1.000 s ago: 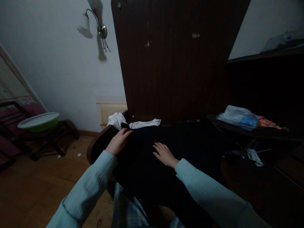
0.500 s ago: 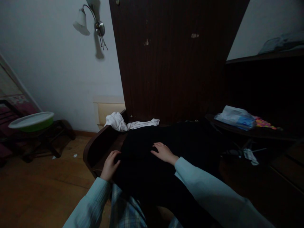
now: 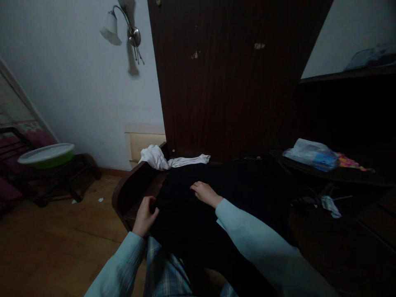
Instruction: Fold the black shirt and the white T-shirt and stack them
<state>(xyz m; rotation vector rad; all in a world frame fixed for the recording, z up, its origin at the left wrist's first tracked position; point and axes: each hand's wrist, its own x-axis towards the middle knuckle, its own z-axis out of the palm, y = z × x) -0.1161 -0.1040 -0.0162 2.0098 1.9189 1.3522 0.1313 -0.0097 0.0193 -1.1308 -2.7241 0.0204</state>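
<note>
A black garment lies spread over a dark wooden seat, with one strip of it hanging toward me at the lower right; its exact kind is lost in the dark. My left hand is at its left edge, fingers curled and thumb bent in, with black fabric between them. On the upper middle of the garment rests my right hand, palm down, its fingers reaching left over the fabric and close together. Behind the garment lies a crumpled white cloth, with a narrow part stretched to the right.
The seat's curved wooden armrest rises at the left. A green basin with a pale top sits on a dark chair. At the right, a plastic bag lies on a dark surface. A tall brown panel stands behind.
My right hand has slid left across the black garment, and its fingers have drawn together. The fingers of my left hand have curled in more at the edge. The view has shifted slightly.
</note>
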